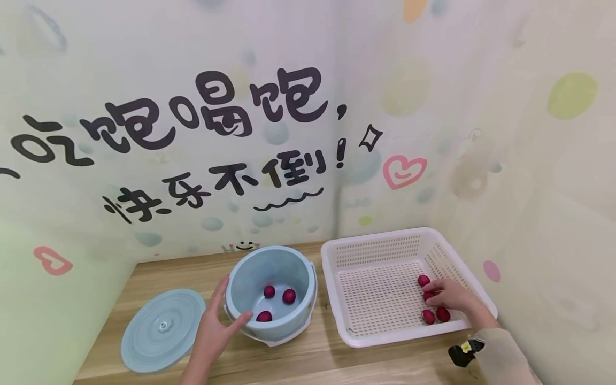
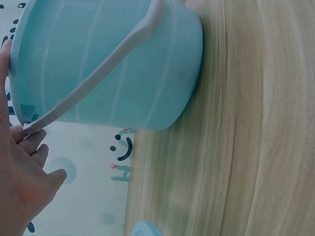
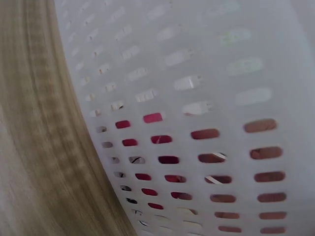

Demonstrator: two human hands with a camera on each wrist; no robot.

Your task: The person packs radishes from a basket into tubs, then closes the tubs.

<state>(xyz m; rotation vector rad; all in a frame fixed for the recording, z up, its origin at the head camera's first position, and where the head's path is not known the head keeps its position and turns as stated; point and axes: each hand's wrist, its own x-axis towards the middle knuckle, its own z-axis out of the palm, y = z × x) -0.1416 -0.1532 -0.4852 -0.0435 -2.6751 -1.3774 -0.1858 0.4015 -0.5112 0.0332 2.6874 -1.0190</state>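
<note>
A light blue bucket (image 1: 250, 267) stands on the wooden table (image 1: 308, 363) with three round red fruits (image 1: 289, 295) inside. My left hand (image 1: 216, 323) holds its near left side, thumb over the rim and fingers along the outer wall. In the left wrist view the hand (image 2: 19, 187) lies beside the bucket (image 2: 123, 64) and its pale handle (image 2: 98, 78). My right hand (image 1: 452, 297) reaches into the white perforated basket (image 1: 375, 238), fingers curled around one red fruit (image 1: 428, 294). Other red fruits (image 1: 443, 314) lie around it. Red shows through the basket wall (image 3: 197, 73).
The bucket's round blue lid (image 1: 161, 329) lies flat at the table's left, and its edge (image 2: 142, 228) shows in the left wrist view. Painted walls close in behind and on both sides. Basket and bucket stand close together.
</note>
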